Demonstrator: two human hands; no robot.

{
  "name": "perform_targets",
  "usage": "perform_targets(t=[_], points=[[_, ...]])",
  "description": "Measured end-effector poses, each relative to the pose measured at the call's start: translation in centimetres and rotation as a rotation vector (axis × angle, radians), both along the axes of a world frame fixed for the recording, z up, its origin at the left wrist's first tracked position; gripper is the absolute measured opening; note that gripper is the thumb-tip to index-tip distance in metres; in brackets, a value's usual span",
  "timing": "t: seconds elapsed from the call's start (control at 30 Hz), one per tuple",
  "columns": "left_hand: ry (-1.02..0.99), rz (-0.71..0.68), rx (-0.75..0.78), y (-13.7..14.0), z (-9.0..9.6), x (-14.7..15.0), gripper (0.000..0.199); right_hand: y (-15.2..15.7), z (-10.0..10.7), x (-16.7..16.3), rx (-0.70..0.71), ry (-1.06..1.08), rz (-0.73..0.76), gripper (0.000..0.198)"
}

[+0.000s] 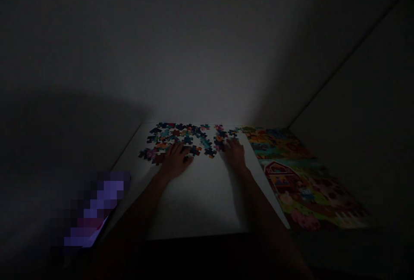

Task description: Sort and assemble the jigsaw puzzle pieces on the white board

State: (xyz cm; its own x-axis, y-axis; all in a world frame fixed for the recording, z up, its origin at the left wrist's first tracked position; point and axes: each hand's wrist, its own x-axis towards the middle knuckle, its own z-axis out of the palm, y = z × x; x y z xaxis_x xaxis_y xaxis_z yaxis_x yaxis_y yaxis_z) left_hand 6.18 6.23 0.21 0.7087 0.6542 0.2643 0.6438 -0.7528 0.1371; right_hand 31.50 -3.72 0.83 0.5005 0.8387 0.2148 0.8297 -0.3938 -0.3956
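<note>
Many loose jigsaw puzzle pieces (pixel 164 133) lie in a scatter at the back of a white tabletop (pixel 200 202). My left hand (pixel 176 159) rests palm down with its fingers spread over the near edge of that scatter, covering some pieces. To the right, my right hand (pixel 235 153) lies over a smaller group of puzzle pieces (pixel 220 135), fingers apart and slightly bent, the tips touching or just above them. A short strip of pieces (pixel 206 142) lies between the two hands. The dim light blurs the pictures on the pieces.
Along the right side lies a colourful farm picture sheet (pixel 291 181) with a red barn. A lit screen (pixel 97 215), pixelated, stands at the table's left edge. A pale wall (pixel 200 64) rises directly behind the table, another on the right.
</note>
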Motion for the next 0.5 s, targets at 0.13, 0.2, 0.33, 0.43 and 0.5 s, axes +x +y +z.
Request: perform_targets(t=[0.13, 0.2, 0.33, 0.43, 0.5], points=[[-0.055, 0.215, 0.04, -0.8, 0.4, -0.5, 0.042, -0.6, 0.0, -1.1, -0.027, 0.031, 0.052, 0.05], [-0.061, 0.317, 0.017, -1.2, 0.5, -0.7, 0.043, -0.5, -0.2, -1.6, -0.023, 0.03, 0.094, 0.049], [-0.022, 0.387, -0.007, -0.7, 0.4, -0.4, 0.049, -0.1, -0.7, -1.6, -0.033, 0.05, 0.174, 0.049], [0.045, 0.283, -0.017, 0.6, 0.2, 0.0, 0.055, 0.0, -1.0, -1.2, -0.056, 0.093, 0.301, 0.048], [0.075, 0.17, -0.052, 1.3, -0.1, 0.1, 0.056, 0.1, -1.0, -0.7, -0.07, 0.137, 0.387, 0.045]])
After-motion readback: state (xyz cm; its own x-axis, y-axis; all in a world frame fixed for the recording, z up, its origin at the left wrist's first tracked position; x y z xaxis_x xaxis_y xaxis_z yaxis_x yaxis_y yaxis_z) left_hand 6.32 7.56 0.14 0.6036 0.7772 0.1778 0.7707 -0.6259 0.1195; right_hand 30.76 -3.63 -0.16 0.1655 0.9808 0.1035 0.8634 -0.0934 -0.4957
